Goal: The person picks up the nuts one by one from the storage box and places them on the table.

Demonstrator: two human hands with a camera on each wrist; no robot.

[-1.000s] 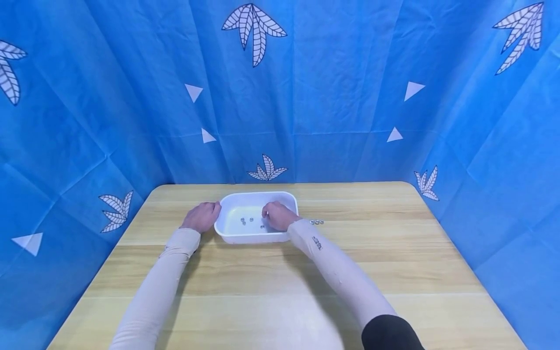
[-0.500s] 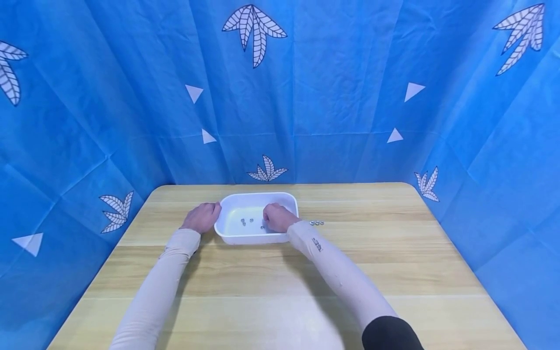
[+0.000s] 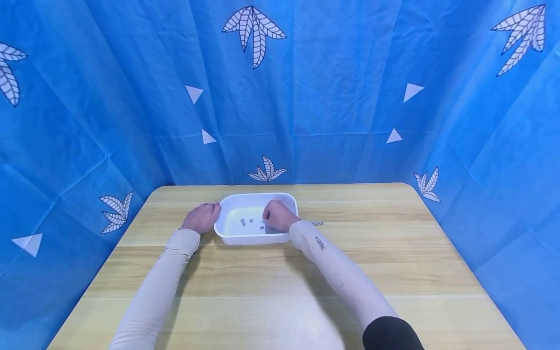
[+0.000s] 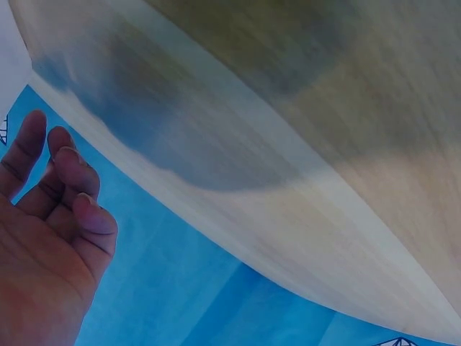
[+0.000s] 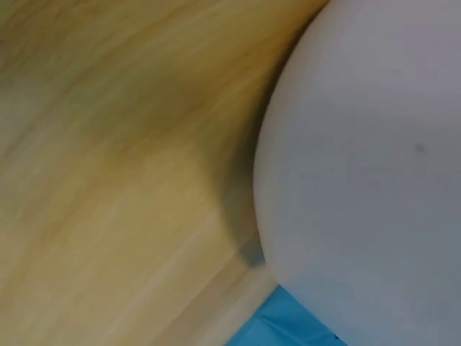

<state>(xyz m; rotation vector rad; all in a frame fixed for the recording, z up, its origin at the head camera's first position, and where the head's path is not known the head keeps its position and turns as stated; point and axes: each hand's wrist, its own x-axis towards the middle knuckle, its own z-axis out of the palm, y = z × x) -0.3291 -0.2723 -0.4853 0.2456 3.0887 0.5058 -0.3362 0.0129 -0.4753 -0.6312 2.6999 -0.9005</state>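
Note:
A white rectangular tray (image 3: pixel 255 239) stands on the wooden table, with several small silvery nuts (image 3: pixel 251 220) on its floor. At its left end my left hand (image 3: pixel 201 217) holds the rim. The left wrist view shows that hand's palm (image 4: pixel 47 259) and bent fingers beside the tray's white wall (image 4: pixel 11 58). My right hand (image 3: pixel 280 215) is inside the tray's right half, fingers curled down. A tiny shiny piece, like one of the nuts, shows at its fingertips, which are mostly hidden. The right wrist view is largely filled by the tray's outer wall (image 5: pixel 360 173).
Just right of the tray, more small silvery nuts (image 3: pixel 317 223) lie in a short row on the table (image 3: pixel 393 257), partly covered by the right sleeve (image 3: pixel 337 262). A blue leaf-print curtain (image 3: pixel 341 97) hangs behind the table and along both sides.
The right hand dips slightly into the tray and then rises a little, its fingertips curling closer. The left hand and the tray stay in place.

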